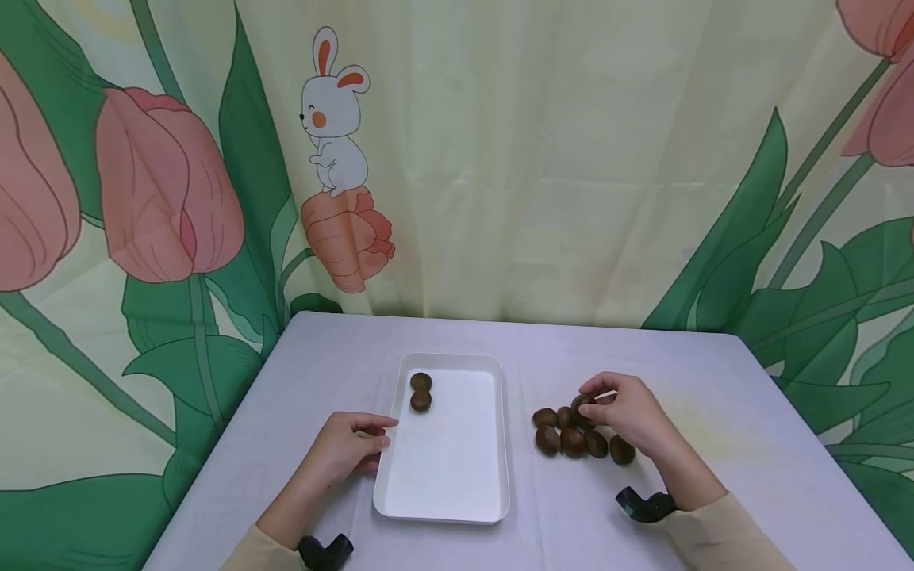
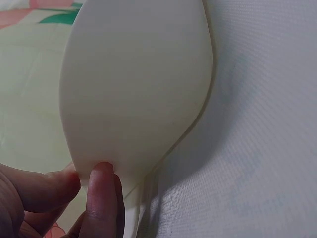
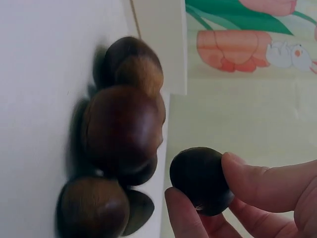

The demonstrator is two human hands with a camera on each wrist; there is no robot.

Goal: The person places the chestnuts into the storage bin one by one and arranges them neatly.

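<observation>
A white rectangular tray (image 1: 443, 484) lies on the table with two brown chestnuts (image 1: 420, 391) in its upper left part. My left hand (image 1: 344, 448) holds the tray's left rim, fingertips (image 2: 101, 173) against the outer wall in the left wrist view. To the right of the tray, my right hand (image 1: 631, 408) pinches a chestnut (image 3: 200, 179) between thumb and fingers, raised off the table in the right wrist view. Below and beside it, several chestnuts (image 1: 573, 442) sit in a close group; the nearest show a glossy dark shell (image 3: 123, 126).
A pale cloth covers the table (image 1: 543, 349). Behind it hangs a curtain (image 1: 528, 174) printed with tulips, leaves and a rabbit on a carrot. Black camera mounts (image 1: 645, 504) sit at both wrists.
</observation>
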